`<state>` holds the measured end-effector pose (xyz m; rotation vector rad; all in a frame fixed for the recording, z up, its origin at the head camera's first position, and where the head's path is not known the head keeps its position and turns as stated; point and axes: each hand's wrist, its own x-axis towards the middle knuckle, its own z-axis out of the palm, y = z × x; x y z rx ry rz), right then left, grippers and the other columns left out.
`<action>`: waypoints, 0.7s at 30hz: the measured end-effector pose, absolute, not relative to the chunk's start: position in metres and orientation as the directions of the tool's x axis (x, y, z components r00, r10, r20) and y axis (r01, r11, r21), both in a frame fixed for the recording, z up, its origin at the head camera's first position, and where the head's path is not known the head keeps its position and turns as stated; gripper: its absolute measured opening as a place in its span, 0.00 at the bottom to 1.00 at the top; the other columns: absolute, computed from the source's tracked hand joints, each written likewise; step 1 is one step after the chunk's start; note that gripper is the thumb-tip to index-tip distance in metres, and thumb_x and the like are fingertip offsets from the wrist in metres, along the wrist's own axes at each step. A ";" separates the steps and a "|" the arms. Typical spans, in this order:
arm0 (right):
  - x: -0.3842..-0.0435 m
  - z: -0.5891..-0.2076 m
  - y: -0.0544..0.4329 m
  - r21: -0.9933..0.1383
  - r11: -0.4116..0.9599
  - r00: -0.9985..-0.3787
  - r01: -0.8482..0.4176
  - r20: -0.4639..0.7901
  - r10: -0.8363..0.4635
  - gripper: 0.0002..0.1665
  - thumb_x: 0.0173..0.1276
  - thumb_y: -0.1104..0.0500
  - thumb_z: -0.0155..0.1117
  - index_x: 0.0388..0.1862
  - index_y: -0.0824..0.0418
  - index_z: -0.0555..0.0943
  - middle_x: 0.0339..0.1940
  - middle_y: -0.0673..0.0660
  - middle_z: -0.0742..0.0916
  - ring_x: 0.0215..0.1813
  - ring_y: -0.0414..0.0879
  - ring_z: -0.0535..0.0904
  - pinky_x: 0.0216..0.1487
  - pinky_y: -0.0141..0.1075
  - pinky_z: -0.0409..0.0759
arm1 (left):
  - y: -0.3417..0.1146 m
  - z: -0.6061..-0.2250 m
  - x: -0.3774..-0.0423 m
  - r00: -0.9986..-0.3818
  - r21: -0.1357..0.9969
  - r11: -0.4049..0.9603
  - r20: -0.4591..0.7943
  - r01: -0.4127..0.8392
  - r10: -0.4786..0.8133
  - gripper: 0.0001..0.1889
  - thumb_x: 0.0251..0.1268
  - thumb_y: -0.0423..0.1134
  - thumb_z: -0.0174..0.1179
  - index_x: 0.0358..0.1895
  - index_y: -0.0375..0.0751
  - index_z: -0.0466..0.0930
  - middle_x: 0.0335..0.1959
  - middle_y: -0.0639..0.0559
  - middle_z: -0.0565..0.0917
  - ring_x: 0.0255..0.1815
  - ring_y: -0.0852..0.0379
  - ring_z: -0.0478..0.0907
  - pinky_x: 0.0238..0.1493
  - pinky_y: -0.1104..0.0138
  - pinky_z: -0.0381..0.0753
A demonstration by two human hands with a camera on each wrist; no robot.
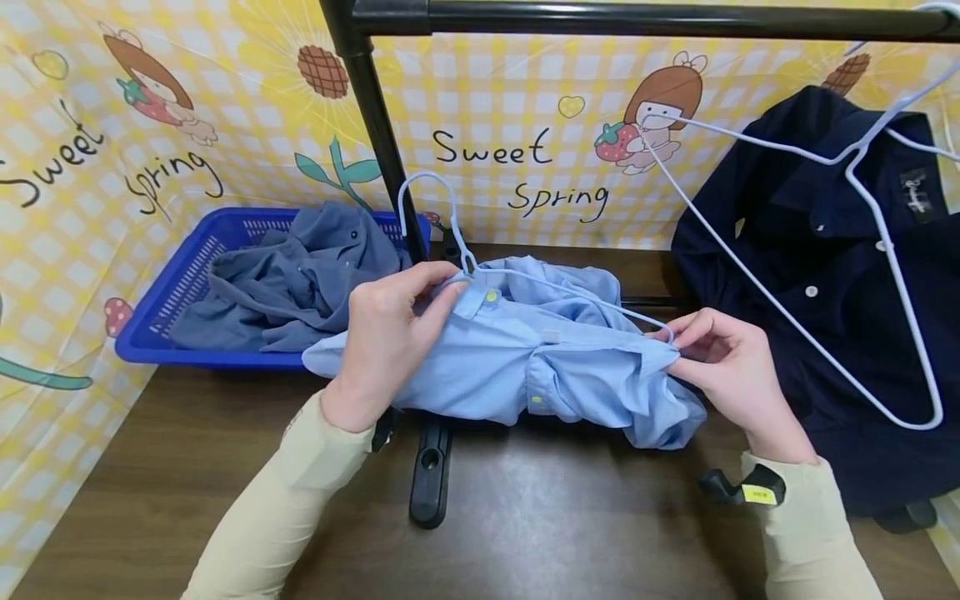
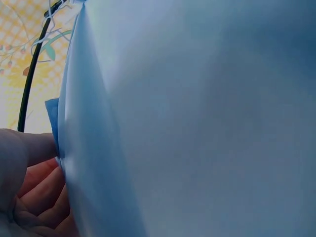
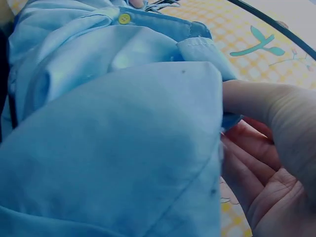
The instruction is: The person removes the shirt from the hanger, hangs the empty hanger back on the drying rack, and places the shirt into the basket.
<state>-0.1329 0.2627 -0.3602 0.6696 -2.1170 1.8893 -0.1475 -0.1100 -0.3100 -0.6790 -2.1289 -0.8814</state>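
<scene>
Hands (image 1: pixel 393 333) (image 1: pixel 731 362), light-blue shirt (image 1: pixel 480 358) between, seemingly pinched

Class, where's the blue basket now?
In the head view's left half, the blue basket stands left of the light blue shirt, the black post at its right end.

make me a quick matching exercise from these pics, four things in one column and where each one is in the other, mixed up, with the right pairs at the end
Things
1. light blue shirt
2. grey-blue garment
3. navy shirt
4. black rail

Places
A. heaped in the blue basket
B. running across the top of the head view
C. held by the left hand and the right hand
D. at the right edge of the head view, below the top bar

Right pairs: 1-C, 2-A, 3-D, 4-B
</scene>
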 end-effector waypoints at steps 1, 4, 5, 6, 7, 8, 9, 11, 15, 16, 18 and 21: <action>-0.133 -0.362 0.262 -0.878 0.055 -0.870 -0.475 0.460 -0.178 0.11 0.56 0.84 0.68 0.33 0.74 0.79 0.42 0.59 0.89 0.42 0.47 0.88 0.50 0.33 0.81 | -0.109 -0.311 -0.148 -0.596 0.373 0.628 0.782 0.682 0.182 0.06 0.66 0.34 0.70 0.42 0.36 0.88 0.34 0.46 0.88 0.30 0.56 0.83 0.30 0.62 0.79; -0.133 -0.368 0.262 -0.880 0.034 -0.874 -0.473 0.464 -0.148 0.10 0.57 0.84 0.68 0.33 0.76 0.79 0.41 0.58 0.89 0.41 0.47 0.88 0.50 0.34 0.81 | -0.106 -0.313 -0.149 -0.586 0.370 0.635 0.793 0.679 0.164 0.06 0.67 0.35 0.69 0.43 0.36 0.88 0.34 0.45 0.89 0.29 0.55 0.83 0.29 0.61 0.79; -0.133 -0.369 0.261 -0.881 0.030 -0.875 -0.473 0.465 -0.135 0.10 0.57 0.84 0.68 0.33 0.76 0.79 0.41 0.58 0.89 0.40 0.46 0.88 0.50 0.34 0.81 | -0.105 -0.313 -0.150 -0.584 0.369 0.635 0.795 0.678 0.162 0.07 0.68 0.35 0.69 0.43 0.36 0.88 0.35 0.45 0.89 0.28 0.55 0.83 0.28 0.61 0.78; -0.133 -0.370 0.261 -0.882 0.029 -0.878 -0.470 0.463 -0.122 0.10 0.57 0.84 0.68 0.32 0.76 0.79 0.40 0.58 0.89 0.40 0.46 0.87 0.49 0.34 0.82 | -0.104 -0.314 -0.150 -0.583 0.369 0.635 0.797 0.679 0.159 0.07 0.68 0.35 0.69 0.43 0.36 0.88 0.35 0.45 0.89 0.28 0.54 0.83 0.28 0.61 0.78; -0.133 -0.372 0.261 -0.884 0.032 -0.881 -0.466 0.460 -0.110 0.10 0.57 0.84 0.68 0.32 0.76 0.80 0.40 0.57 0.89 0.40 0.46 0.87 0.49 0.33 0.82 | -0.104 -0.314 -0.150 -0.581 0.368 0.635 0.799 0.679 0.158 0.07 0.68 0.35 0.69 0.43 0.36 0.88 0.35 0.45 0.89 0.27 0.54 0.83 0.28 0.61 0.78; -0.133 -0.373 0.261 -0.886 0.036 -0.884 -0.462 0.456 -0.103 0.09 0.56 0.84 0.68 0.32 0.76 0.81 0.40 0.57 0.90 0.40 0.46 0.87 0.49 0.33 0.82 | -0.103 -0.314 -0.150 -0.579 0.366 0.635 0.800 0.680 0.158 0.07 0.68 0.35 0.68 0.43 0.36 0.88 0.35 0.45 0.89 0.27 0.54 0.82 0.28 0.61 0.78; -0.133 -0.374 0.260 -0.889 0.039 -0.887 -0.456 0.450 -0.104 0.09 0.56 0.84 0.68 0.32 0.76 0.82 0.40 0.57 0.90 0.41 0.46 0.87 0.49 0.32 0.82 | -0.103 -0.314 -0.150 -0.576 0.366 0.634 0.802 0.681 0.156 0.07 0.68 0.35 0.69 0.43 0.35 0.88 0.35 0.45 0.89 0.28 0.54 0.83 0.28 0.61 0.79; -0.133 -0.377 0.259 -0.897 0.033 -0.891 -0.441 0.434 -0.131 0.10 0.56 0.85 0.67 0.34 0.77 0.84 0.42 0.59 0.90 0.45 0.48 0.87 0.50 0.33 0.82 | -0.102 -0.313 -0.151 -0.572 0.364 0.633 0.806 0.684 0.155 0.07 0.68 0.35 0.68 0.43 0.35 0.88 0.35 0.45 0.89 0.29 0.54 0.84 0.30 0.61 0.80; -0.131 -0.381 0.256 -0.903 0.146 -0.902 -0.403 0.365 -0.232 0.15 0.59 0.81 0.69 0.45 0.74 0.87 0.50 0.61 0.89 0.53 0.48 0.85 0.52 0.33 0.81 | -0.097 -0.310 -0.151 -0.567 0.370 0.619 0.810 0.693 0.150 0.07 0.68 0.35 0.68 0.43 0.35 0.88 0.35 0.45 0.89 0.32 0.54 0.85 0.33 0.61 0.82; -0.131 -0.381 0.255 -0.897 0.181 -0.900 -0.404 0.355 -0.253 0.17 0.60 0.80 0.70 0.48 0.72 0.87 0.52 0.61 0.88 0.54 0.47 0.84 0.53 0.33 0.81 | -0.096 -0.309 -0.152 -0.570 0.374 0.612 0.807 0.697 0.156 0.07 0.68 0.35 0.68 0.44 0.35 0.88 0.35 0.45 0.89 0.32 0.55 0.84 0.33 0.61 0.82; -0.129 -0.378 0.252 -0.874 0.238 -0.894 -0.423 0.359 -0.268 0.20 0.60 0.78 0.71 0.52 0.69 0.87 0.54 0.61 0.87 0.55 0.46 0.84 0.54 0.33 0.81 | -0.094 -0.308 -0.152 -0.571 0.378 0.599 0.804 0.706 0.167 0.07 0.69 0.35 0.68 0.44 0.35 0.88 0.35 0.46 0.89 0.32 0.56 0.84 0.33 0.62 0.82; -0.128 -0.371 0.249 -0.862 0.192 -0.876 -0.468 0.425 -0.229 0.21 0.58 0.79 0.71 0.52 0.72 0.84 0.51 0.63 0.87 0.51 0.48 0.84 0.54 0.33 0.81 | -0.091 -0.308 -0.152 -0.577 0.385 0.582 0.796 0.716 0.183 0.07 0.69 0.35 0.67 0.44 0.35 0.88 0.35 0.47 0.88 0.31 0.57 0.83 0.33 0.64 0.81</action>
